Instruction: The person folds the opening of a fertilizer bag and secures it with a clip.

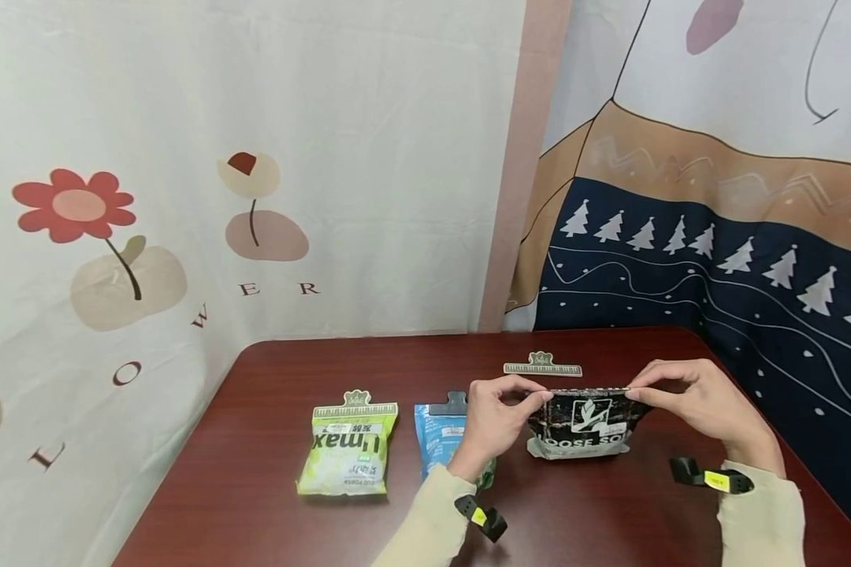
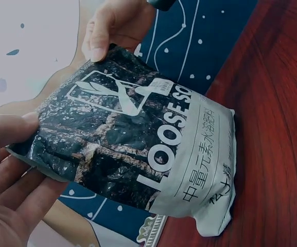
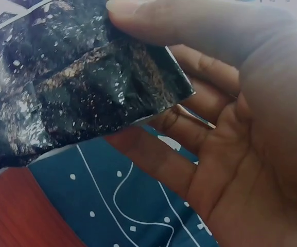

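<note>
A black and white bag labelled LOOSE SO [image 1: 587, 425] stands on the table between both hands. My left hand [image 1: 495, 421] pinches its top edge at the left corner, thumb in front and fingers behind. At the opposite corner my right hand [image 1: 705, 398] pinches the same edge, so the top is drawn out straight. The left wrist view shows the bag's printed front [image 2: 122, 123] with thumbs on both corners. In the right wrist view the right thumb [image 3: 153, 20] lies over the bag's dark face [image 3: 76, 87]. A ruler-marked bag clip [image 1: 542, 368] lies just behind the bag.
A green bag [image 1: 351, 453] with a similar clip [image 1: 357, 403] on its top lies at the left. Next to it is a blue bag [image 1: 436, 437] under a dark clip [image 1: 448, 404], partly hidden by my left hand. Printed cloth [image 1: 397, 157] hangs behind the dark red table [image 1: 255, 441].
</note>
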Tool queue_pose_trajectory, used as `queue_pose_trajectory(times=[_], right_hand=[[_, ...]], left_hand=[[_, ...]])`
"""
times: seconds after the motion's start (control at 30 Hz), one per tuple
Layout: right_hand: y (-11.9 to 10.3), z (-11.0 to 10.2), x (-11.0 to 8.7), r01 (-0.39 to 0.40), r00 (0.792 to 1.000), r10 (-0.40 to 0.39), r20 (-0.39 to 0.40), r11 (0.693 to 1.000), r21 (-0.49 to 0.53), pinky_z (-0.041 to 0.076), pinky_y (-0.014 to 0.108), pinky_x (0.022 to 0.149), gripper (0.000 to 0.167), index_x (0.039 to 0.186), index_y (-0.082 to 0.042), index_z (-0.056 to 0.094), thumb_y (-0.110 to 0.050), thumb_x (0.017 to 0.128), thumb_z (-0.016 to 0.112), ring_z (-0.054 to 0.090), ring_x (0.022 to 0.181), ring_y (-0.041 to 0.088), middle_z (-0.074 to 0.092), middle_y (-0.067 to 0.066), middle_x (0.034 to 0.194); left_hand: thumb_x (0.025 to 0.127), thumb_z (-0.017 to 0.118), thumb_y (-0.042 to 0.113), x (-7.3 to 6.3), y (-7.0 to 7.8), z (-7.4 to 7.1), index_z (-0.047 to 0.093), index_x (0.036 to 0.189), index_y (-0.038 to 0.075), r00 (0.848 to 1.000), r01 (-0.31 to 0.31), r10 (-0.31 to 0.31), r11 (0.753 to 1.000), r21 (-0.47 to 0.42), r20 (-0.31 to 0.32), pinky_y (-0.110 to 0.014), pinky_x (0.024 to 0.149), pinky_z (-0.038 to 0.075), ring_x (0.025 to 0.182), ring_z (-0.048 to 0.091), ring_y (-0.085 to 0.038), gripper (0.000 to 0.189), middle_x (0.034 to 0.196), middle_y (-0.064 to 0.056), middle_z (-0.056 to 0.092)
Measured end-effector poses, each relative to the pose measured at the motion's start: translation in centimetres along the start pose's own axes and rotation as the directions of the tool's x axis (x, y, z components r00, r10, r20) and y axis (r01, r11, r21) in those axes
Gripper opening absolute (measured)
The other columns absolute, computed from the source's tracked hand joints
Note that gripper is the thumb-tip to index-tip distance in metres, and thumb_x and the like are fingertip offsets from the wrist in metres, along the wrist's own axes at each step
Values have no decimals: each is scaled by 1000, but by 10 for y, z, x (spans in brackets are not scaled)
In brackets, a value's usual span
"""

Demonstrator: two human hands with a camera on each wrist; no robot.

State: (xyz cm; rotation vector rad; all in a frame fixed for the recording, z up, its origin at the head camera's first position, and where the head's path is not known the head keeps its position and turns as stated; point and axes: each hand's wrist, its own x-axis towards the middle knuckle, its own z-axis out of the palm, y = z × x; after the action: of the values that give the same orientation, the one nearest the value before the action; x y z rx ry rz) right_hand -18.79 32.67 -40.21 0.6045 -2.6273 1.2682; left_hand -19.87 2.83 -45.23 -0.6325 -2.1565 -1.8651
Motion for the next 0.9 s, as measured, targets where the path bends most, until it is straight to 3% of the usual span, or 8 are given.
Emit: queue_pose_trajectory(times=[0.17, 0.33, 0.53, 0.73, 0.9], right_hand=[[-1, -1, 0, -2, 1000, 2, -1, 1000, -4, 56, 22, 75, 9, 94, -17, 82, -10, 90, 78, 68, 90, 8, 77, -3, 93], [1, -3, 0, -40, 999, 40, 14, 999, 0, 57, 23, 75, 6, 97, -16, 82, -16, 91, 78, 68, 92, 7, 78, -3, 97], [6, -7, -5, -43, 999, 43, -1, 999, 26, 58, 24, 72, 9, 100, -8, 79, -11, 92, 77, 69, 86, 8, 76, -6, 96], [10, -8, -8, -73, 997, 73, -32, 997, 10, 56, 22, 71, 9, 99, -9, 79, -13, 92, 77, 67, 84, 7, 76, -7, 95], [10, -6, -7, -28, 998, 27, -62, 1000, -13, 55, 21, 71, 7, 95, -13, 80, -9, 90, 78, 66, 85, 7, 77, -5, 93]], left_hand=[[90, 81, 29, 1, 1, -2, 82, 93, 19, 1000, -3, 3, 1000, 1, 15, -24, 67, 60, 74, 71, 0, 11, 88, 3, 80], [90, 81, 27, 2, 1, -8, 81, 98, 19, 996, 32, -29, 999, -33, 83, -24, 69, 60, 78, 73, -2, 11, 93, 1, 80], [92, 79, 26, 2, 0, -14, 80, 103, 18, 989, 65, -58, 997, -46, 134, -22, 72, 59, 82, 73, -3, 14, 98, -3, 80], [90, 81, 25, 3, -2, -16, 81, 99, 17, 994, 60, -56, 998, -36, 93, -21, 66, 57, 79, 72, -4, 12, 95, -3, 80], [89, 82, 22, 3, -2, -15, 82, 94, 16, 998, 26, -25, 1000, -14, 55, -19, 60, 53, 73, 69, -1, 8, 90, -2, 80]])
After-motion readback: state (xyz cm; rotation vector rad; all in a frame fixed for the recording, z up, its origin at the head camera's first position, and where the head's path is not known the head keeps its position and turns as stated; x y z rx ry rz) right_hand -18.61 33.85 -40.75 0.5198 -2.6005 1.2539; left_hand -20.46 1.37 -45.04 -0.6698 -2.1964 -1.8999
